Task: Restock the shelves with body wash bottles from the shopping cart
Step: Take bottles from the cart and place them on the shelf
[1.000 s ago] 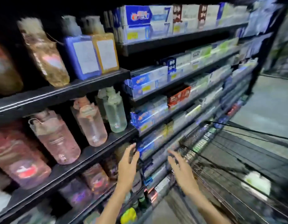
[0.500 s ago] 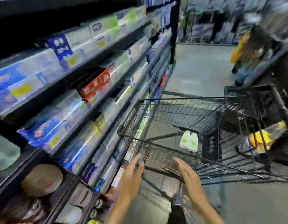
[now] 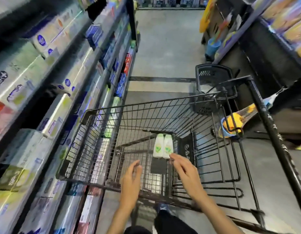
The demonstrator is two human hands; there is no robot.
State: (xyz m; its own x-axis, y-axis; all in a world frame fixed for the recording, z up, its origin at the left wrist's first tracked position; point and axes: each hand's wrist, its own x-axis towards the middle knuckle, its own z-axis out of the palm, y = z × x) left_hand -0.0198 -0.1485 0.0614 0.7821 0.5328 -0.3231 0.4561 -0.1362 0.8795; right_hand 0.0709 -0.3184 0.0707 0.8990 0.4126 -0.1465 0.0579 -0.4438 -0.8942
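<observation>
Two white body wash bottles [image 3: 163, 146] with green caps and green labels lie side by side on the floor of the black wire shopping cart [image 3: 99, 149]. My right hand [image 3: 184, 169] reaches into the cart with straight fingers, its fingertips just short of the right bottle's base. My left hand [image 3: 132, 179] hovers over the cart's near rim, fingers relaxed, holding nothing. The shelves [image 3: 50, 102] run along the left, packed with boxed goods.
A black hand basket [image 3: 212, 92] sits at the cart's far right corner. The cart's black handle bar [image 3: 271, 132] slants down the right. A yellow net bag [image 3: 234, 125] hangs beside it. Another shelf unit [image 3: 273, 39] stands at the right; grey aisle floor [image 3: 166, 48] lies ahead.
My view has swung right and down, from the shelves of bottles to the cart. Both hands have moved over the cart, the right one nearing the two bottles.
</observation>
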